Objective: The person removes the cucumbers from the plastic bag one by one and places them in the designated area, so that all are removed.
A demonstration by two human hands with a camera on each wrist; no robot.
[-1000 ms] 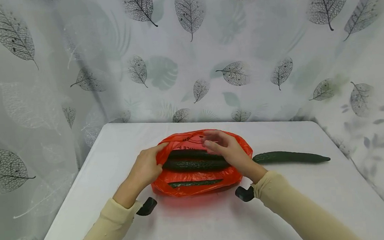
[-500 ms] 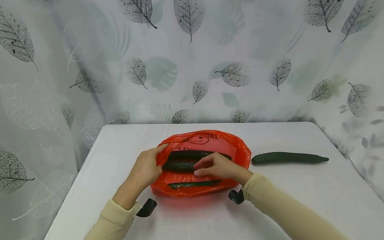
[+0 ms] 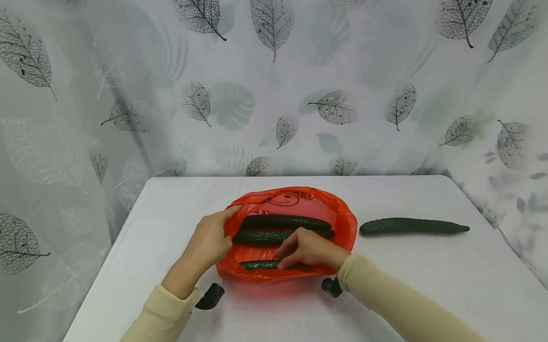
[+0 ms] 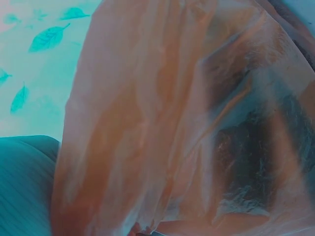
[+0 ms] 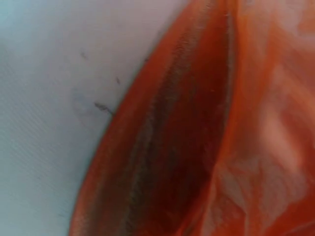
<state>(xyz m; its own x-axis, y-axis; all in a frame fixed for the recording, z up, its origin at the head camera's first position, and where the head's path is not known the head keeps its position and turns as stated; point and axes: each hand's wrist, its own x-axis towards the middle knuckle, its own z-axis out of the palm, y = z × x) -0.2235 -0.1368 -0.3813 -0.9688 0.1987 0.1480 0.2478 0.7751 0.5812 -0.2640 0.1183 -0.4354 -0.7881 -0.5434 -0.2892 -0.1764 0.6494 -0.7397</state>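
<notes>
Shifting the right hand point(image 3: 307, 248) from the middle cucumber point(image 3: 260, 237) half a second ago to the front cucumber point(image 3: 256, 265) inside the red bag point(image 3: 346, 219), farther from the back edge of the table point(image 3: 288, 332). Bending fingers there; impossible to tell whether pinching or merely touching. Gripping the bag's left side, as before, with the left hand point(image 3: 206, 239), fingers clamped on plastic. Probably working now on the front cucumber; leaving the loose cucumber point(image 3: 411, 226) untouched towards the table's right edge.
</notes>
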